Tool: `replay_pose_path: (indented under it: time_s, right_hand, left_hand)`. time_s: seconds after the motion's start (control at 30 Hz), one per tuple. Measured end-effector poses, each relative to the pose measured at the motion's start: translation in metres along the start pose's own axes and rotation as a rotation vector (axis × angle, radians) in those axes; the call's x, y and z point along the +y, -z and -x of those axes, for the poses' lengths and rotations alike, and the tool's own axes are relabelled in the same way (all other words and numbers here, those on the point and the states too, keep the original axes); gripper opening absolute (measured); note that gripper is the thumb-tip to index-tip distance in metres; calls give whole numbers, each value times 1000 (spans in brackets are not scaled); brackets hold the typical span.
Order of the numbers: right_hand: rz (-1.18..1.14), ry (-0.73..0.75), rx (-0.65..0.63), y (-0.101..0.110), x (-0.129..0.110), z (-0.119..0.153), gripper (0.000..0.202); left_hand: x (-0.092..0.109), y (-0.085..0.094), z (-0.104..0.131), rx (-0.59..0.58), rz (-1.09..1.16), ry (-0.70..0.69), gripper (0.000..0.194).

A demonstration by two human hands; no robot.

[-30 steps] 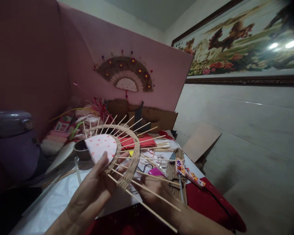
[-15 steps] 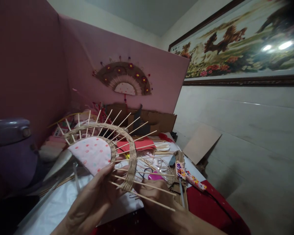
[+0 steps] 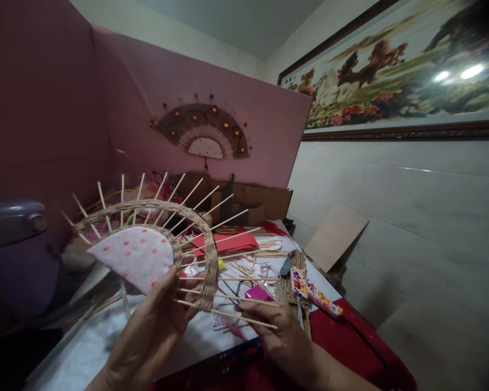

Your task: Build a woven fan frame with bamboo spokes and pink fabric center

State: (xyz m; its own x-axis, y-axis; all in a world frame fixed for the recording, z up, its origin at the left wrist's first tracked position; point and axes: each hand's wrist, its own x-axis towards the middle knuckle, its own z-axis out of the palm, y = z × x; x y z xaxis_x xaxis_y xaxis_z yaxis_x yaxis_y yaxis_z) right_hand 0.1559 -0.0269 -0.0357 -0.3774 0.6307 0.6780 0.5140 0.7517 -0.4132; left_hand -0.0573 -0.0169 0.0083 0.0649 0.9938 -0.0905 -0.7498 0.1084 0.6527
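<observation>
My left hand (image 3: 157, 307) grips a half-round woven fan (image 3: 209, 260) by its lower right corner, thumb on the front face. Thin wooden sticks (image 3: 228, 220) fan out through a band of brown twine. At the fan's centre is a half-disc of white fabric (image 3: 136, 251) with reddish dots. My right hand (image 3: 275, 331) is near the lowest stick ends, its fingers bent and pressed together. What they hold, if anything, I cannot make out.
A flower-patterned glue gun (image 3: 315, 293) with a black cable lies at right. Behind the fan are red paper (image 3: 236, 243), a bright pink object (image 3: 258, 293) and loose sticks. A decorated fan (image 3: 199, 127) hangs on the pink panel. A lilac container (image 3: 16, 255) stands left.
The fan and my left hand have shifted left. My right hand has moved to the right, out from behind the woven band toward the stick ends.
</observation>
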Motion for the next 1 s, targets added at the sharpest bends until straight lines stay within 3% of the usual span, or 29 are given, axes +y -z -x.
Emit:
replay_pose_path:
  time_s: [0.1, 0.17, 0.23, 0.33, 0.43, 0.53, 0.67, 0.83, 1.0]
  right_hand:
    - [-158, -188, 9, 13, 5, 4, 18]
    - [-189, -205, 20, 21, 5, 6, 16]
    - [-153, -145, 44, 27, 2, 7, 15]
    - [2, 58, 93, 35, -5, 10, 15]
    - [268, 271, 59, 46, -14, 14, 29]
    - [499, 389, -7, 57, -18, 15, 37]
    - [560, 396, 21, 66, -16, 10, 32]
    - [520, 345, 16, 71, -26, 7, 22]
    - [583, 453, 0, 64, -39, 9, 17]
  left_hand:
    - [2, -2, 0, 26, -4, -39, 24]
    - [2, -3, 0, 51, 2, -64, 25]
    - [2, -5, 0, 73, 1, -81, 25]
    - [1, -6, 0, 54, -37, -88, 22]
    - [1, -4, 1, 14, -94, -89, 22]
    - [2, -1, 2, 4, -140, -80, 17]
    - [3, 2, 2, -16, -156, -65, 9]
    - [2, 6, 0, -12, -139, -32, 11]
    - [-2, 6, 1, -10, -146, -27, 11]
